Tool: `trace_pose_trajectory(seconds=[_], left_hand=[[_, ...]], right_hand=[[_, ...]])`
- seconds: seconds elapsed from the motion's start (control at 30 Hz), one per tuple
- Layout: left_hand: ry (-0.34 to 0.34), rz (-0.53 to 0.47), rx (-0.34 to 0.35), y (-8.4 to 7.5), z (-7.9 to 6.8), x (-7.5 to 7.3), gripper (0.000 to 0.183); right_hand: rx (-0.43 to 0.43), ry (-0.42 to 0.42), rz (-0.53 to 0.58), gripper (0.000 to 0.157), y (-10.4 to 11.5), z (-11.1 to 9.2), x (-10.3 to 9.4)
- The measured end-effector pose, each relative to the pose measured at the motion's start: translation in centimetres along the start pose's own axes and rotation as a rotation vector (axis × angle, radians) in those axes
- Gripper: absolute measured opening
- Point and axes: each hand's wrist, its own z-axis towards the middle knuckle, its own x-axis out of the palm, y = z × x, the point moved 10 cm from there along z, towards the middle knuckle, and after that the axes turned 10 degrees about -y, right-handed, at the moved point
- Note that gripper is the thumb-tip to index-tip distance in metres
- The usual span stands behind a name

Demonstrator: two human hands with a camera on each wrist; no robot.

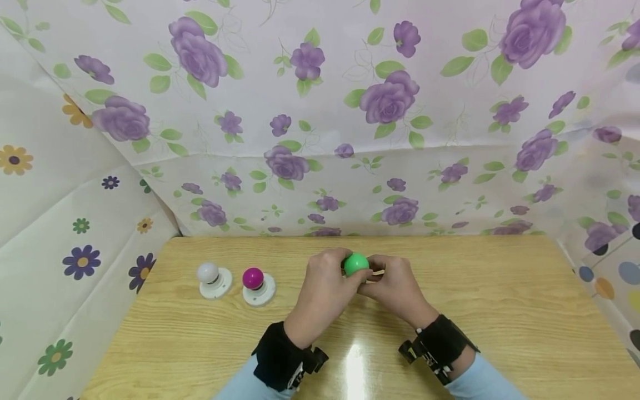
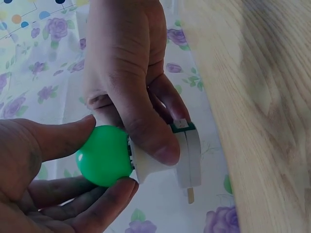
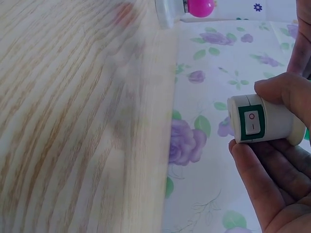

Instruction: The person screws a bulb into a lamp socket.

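Over the middle of the table, toward its back edge, both hands meet at a green bulb (image 1: pixel 356 263). The thumb and fingers of my left hand (image 1: pixel 322 286) pinch its round glass from the sides. Pinched in my right hand (image 1: pixel 397 283) is a white plug-in lamp holder (image 3: pixel 274 119) with a green-framed rocker switch (image 3: pixel 252 121). A flat metal pin (image 2: pixel 190 195) sticks out of its end in the left wrist view. The bulb's base sits at the mouth of the lamp holder, held sideways between the hands.
At the back left of the wooden table (image 1: pixel 475 311) stand two round white lamp bases, one with a white bulb (image 1: pixel 207 272), the other with a magenta bulb (image 1: pixel 253 278). Flowered sheeting (image 1: pixel 330 122) rises behind the table and at both sides.
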Motion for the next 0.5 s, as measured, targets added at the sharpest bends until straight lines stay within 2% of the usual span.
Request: trace_pose_trajectory(seconds=[0.37,0.5], left_hand=[[0.166,0.014,0.01,-0.4,0.0,1.2,0.027],[0.194,-0.006,0.021,-0.5,-0.1,1.3,0.033]], right_hand=[[-0.001,0.063,0.028,0.027,0.0,0.0,0.3],[0.004,0.071,0.037,0.027,-0.1,0.0,0.3]])
